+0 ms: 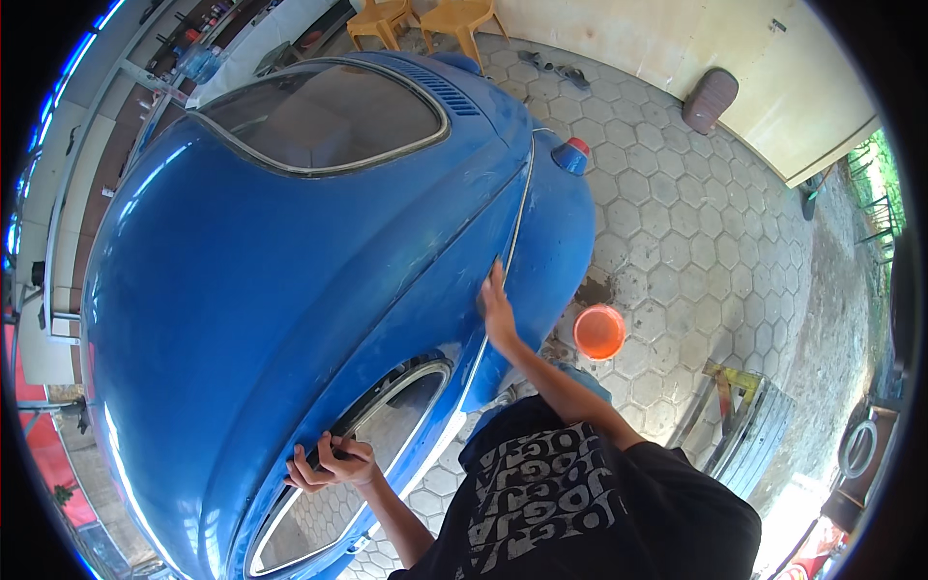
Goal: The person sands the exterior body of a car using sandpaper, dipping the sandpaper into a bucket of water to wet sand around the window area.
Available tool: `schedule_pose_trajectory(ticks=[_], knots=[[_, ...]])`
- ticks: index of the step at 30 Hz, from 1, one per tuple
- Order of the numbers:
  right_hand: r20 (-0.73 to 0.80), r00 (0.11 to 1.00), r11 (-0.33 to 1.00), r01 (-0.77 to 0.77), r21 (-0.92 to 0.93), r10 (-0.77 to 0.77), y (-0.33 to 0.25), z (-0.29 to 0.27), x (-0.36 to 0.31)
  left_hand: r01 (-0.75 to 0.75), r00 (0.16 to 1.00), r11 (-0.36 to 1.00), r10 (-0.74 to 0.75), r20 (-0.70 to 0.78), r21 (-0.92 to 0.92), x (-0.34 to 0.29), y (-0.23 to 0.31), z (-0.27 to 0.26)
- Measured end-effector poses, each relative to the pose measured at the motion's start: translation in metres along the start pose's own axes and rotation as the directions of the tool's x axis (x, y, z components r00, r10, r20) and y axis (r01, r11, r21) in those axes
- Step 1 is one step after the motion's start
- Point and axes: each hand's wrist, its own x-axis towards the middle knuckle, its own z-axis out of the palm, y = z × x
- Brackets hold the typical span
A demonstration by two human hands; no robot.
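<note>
Blue car [280, 251] lies beneath left grip [333, 464] and right grip [498, 314].

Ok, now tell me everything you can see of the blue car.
The blue car has a rounded, glossy body, apparently painted metal, with scuffs along its side. Visible parts are a rear window with pale trim, slotted vents, a side window, and a bulging fender carrying a red-ended lamp. It stands beside hexagonal paving. The left hand curls at the side window's upper edge; the right hand lies against the body near the fender.
</note>
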Motion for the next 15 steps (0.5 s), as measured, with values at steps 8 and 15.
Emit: schedule_pose_trajectory(ticks=[8, 15], knots=[[0.149, 0.976, 0.973, 0.181, -0.146, -0.159, -0.031, 0.001, -0.020, -0.036, 0.999, 0.996, 0.037, -0.011, 0.083, -0.011, -0.012, 0.003], [0.101, 0.948, 0.946, 0.310, -0.093, -0.301, -0.073, -0.009, 0.009, 0.002, 1.000, 0.995, -0.001, -0.010, 0.100, -0.009, -0.013, 0.008]])
